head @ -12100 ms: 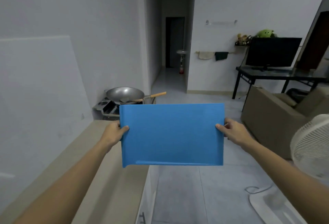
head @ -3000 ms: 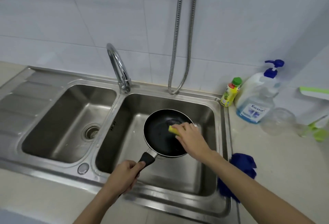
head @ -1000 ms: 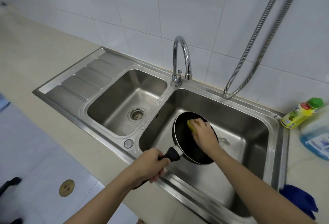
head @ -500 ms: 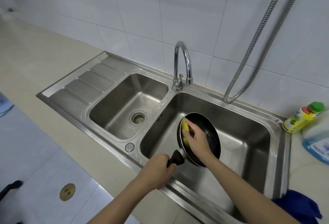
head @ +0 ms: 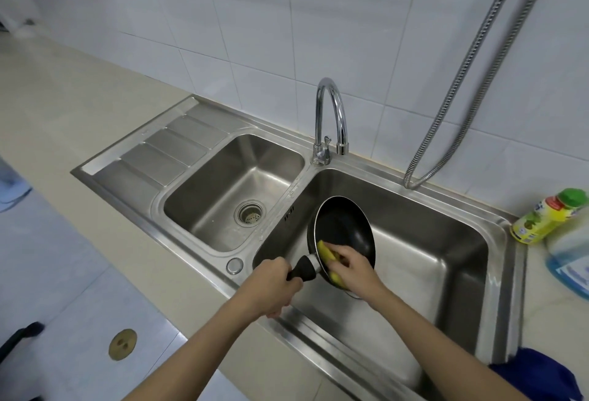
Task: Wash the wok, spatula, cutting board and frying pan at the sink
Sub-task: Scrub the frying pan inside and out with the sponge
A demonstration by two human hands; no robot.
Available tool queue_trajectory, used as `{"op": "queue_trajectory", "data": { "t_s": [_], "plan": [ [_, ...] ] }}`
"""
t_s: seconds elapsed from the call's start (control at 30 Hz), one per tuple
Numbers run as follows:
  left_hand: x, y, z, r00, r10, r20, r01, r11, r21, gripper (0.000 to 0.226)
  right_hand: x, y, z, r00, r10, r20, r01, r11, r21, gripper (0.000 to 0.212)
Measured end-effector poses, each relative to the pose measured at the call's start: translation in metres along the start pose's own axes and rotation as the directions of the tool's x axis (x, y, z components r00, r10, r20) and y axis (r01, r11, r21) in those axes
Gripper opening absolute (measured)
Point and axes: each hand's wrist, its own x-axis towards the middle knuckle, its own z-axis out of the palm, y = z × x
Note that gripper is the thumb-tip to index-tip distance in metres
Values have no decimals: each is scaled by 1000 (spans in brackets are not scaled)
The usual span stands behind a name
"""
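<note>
Round black non-stick frying pan (head: 345,228) tilted on edge inside right basin of brushed stainless-steel double sink (head: 446,203). Left hand (head: 271,289) clenched round pan's stubby black handle (head: 302,270). Right hand (head: 353,268) grasping soft yellow sponge (head: 328,255), pressed against pan's lower inner surface. Curved chrome tap (head: 330,120) behind. Corrugated metal hose (head: 478,59) on glossy white tiles. Yellow green-capped bottle (head: 548,215) on beige desk (head: 63,113).

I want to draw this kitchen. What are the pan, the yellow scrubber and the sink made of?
The pan looks like metal with a smooth black coating, faintly glossy. The scrubber seems to be soft yellow foam, bending under the right hand. The sink looks like brushed steel, grey with dull reflections.
</note>
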Motion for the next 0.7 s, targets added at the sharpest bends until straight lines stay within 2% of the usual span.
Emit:
{"op": "queue_trajectory", "data": {
  "t_s": [0.1,0.17,0.23,0.3,0.33,0.4,0.43,0.47,0.53,0.6,0.63,0.7],
  "plan": [
    [-3,-2,-5,997,31,75,-37,997,74,23,9,-21,10,988,-79,-131,93,989,112,39],
    [-8,-2,-8,994,50,101,-58,995,80,26,21,-20,5,958,-99,-271,112,993,34,42],
    [-14,0,-10,993,66,95,-71,996,58,26,32,-6,-8,915,-171,-365,78,964,-256,44],
    [-16,-1,-12,996,66,67,-66,998,3,26,34,14,-21,896,-286,-341,35,809,-587,45],
    [-16,-1,-14,997,58,51,-56,998,-27,27,32,20,-27,902,-300,-311,6,728,-685,46],
    [-15,-3,-18,999,39,25,-37,996,-81,27,27,25,-28,947,-214,-238,-49,638,-768,48],
    [-14,-3,-20,999,34,16,-32,994,-100,25,24,23,-24,974,-118,-196,-71,655,-752,49],
    [-13,-3,-20,1000,27,10,-26,994,-103,24,20,19,-19,989,-21,-149,-87,728,-680,48],
    [-9,-1,-20,1000,21,0,-21,999,-28,22,14,8,-7,994,105,-41,-112,900,-422,43],
    [-4,3,-19,1000,29,7,-30,993,113,20,8,-7,5,997,78,20,-72,978,-195,39],
    [-3,6,-18,999,43,16,-45,981,190,20,6,-15,11,999,41,-2,-41,994,-97,38],
    [-3,11,-14,995,93,40,-101,923,370,16,5,-30,18,988,10,-154,10,992,128,37]
  ]
}}
